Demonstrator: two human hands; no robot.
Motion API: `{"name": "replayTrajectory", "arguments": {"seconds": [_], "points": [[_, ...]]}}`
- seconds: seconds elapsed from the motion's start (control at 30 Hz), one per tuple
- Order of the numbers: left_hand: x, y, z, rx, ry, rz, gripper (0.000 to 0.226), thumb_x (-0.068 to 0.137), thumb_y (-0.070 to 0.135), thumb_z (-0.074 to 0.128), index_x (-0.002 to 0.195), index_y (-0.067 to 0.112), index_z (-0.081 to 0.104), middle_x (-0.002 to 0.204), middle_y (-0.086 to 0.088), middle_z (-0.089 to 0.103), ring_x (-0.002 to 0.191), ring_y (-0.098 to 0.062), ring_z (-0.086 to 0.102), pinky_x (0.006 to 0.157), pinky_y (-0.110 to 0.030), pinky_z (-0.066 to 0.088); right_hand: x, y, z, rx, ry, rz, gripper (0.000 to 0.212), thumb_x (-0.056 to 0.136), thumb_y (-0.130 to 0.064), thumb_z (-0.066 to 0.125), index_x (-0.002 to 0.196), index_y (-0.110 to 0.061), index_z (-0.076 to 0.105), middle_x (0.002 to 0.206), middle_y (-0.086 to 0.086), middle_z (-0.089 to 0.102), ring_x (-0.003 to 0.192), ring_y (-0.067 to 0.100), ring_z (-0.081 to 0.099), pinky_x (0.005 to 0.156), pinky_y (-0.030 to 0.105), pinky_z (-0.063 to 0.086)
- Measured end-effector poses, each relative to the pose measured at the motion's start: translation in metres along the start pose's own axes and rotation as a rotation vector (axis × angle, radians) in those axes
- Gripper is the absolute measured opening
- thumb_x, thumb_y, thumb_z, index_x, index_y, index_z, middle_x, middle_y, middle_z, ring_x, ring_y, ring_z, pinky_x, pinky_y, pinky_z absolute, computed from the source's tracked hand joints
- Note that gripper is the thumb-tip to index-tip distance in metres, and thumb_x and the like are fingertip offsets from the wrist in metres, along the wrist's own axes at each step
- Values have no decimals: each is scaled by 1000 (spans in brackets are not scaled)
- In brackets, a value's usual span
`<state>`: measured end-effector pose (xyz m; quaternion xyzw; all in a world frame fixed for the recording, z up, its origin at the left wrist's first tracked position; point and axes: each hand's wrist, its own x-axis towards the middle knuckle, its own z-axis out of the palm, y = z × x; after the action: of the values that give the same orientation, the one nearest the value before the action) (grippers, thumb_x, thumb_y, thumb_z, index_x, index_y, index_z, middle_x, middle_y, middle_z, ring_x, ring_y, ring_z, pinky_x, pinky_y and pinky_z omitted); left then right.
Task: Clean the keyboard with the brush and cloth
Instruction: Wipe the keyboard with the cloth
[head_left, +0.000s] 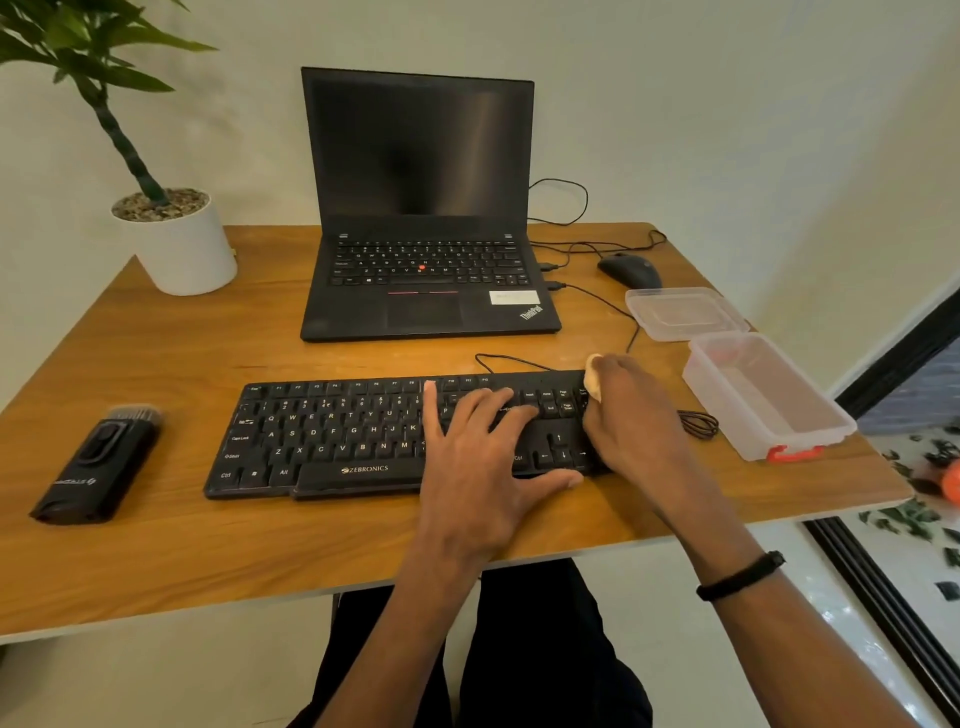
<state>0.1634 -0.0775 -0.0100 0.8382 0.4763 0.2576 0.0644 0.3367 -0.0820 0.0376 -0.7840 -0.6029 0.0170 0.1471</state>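
Note:
A black wired keyboard (332, 441) lies across the front middle of the wooden table (182, 545). My left hand (478, 457) lies flat on its right half with fingers spread over the keys. My right hand (628, 415) is at the keyboard's right end and grips a small pale yellow cloth (592, 382), which peeks out at the fingertips against the upper right corner of the keyboard. The black brush (98, 465) lies by itself on the table to the left of the keyboard, bristles pointing away from me.
An open black laptop (421, 218) stands behind the keyboard. A black mouse (629, 270) and cables lie at the back right. A clear plastic box (763, 395) and its lid (680, 312) sit at the right edge. A white potted plant (182, 244) stands back left.

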Motion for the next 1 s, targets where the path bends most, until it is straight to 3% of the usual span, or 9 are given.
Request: {"name": "replayTrajectory", "arguments": {"seconds": [0.23, 0.33, 0.5, 0.57, 0.67, 0.8, 0.93, 1.0], "points": [[-2, -2, 2, -28, 75, -5, 77, 73, 85, 54, 124, 29, 65, 137, 2, 59, 137, -20, 47, 123, -66, 7, -4, -39, 2, 144, -170, -192, 54, 98, -8, 58, 150, -18, 47, 153, 3, 50, 139, 22, 47, 116, 34, 35], [-3, 0, -1, 21, 83, -49, 84, 68, 95, 48, 123, 32, 60, 133, 4, 59, 136, -21, 48, 124, -64, 5, -3, -33, -7, 76, -245, -213, 61, 97, -5, 59, 153, -25, 44, 157, 2, 45, 142, 23, 44, 117, 36, 35], [-2, 1, -4, 33, 73, -127, 112, 58, 103, 43, 147, 35, 39, 148, -1, 48, 145, -24, 38, 123, -65, 7, -7, -19, -26, -133, -234, -91, 56, 93, -7, 65, 145, -22, 51, 139, 9, 58, 125, 26, 56, 98, 37, 50], [-2, 2, -4, 15, 81, -129, 125, 55, 101, 50, 158, 38, 19, 152, -3, 44, 147, -25, 35, 124, -65, 6, -8, -21, -26, -156, -214, -50, 50, 93, -7, 65, 140, -17, 54, 134, 10, 60, 121, 27, 58, 93, 37, 51], [-1, 2, -5, -47, 98, -133, 141, 51, 96, 63, 160, 44, -11, 157, -6, 37, 150, -27, 30, 124, -63, 5, -9, -35, -19, -154, -205, -43, 41, 93, -9, 64, 132, -12, 56, 125, 10, 62, 113, 27, 60, 87, 37, 52], [-1, 1, -7, -106, 115, -136, 137, 53, 90, 61, 156, 47, -20, 161, -6, 32, 153, -26, 25, 124, -64, 5, -7, -59, -7, -12, -188, -97, 40, 92, -6, 61, 131, -14, 57, 122, 9, 64, 111, 29, 62, 87, 39, 52], [-2, 0, -6, -130, 144, -123, 140, 59, 74, 78, 157, 47, -17, 160, -6, 33, 153, -27, 25, 124, -65, 3, -12, -73, -3, 103, -241, -191, 39, 97, -7, 56, 135, -14, 53, 121, 11, 64, 109, 33, 63, 89, 44, 54], [-3, 0, -7, -139, 143, -140, 141, 60, 70, 81, 156, 49, -20, 160, -6, 32, 154, -28, 22, 124, -63, -1, -16, -69, -5, 125, -240, -221, 46, 96, -7, 58, 141, -16, 52, 130, 9, 64, 116, 32, 62, 95, 43, 52]]}}
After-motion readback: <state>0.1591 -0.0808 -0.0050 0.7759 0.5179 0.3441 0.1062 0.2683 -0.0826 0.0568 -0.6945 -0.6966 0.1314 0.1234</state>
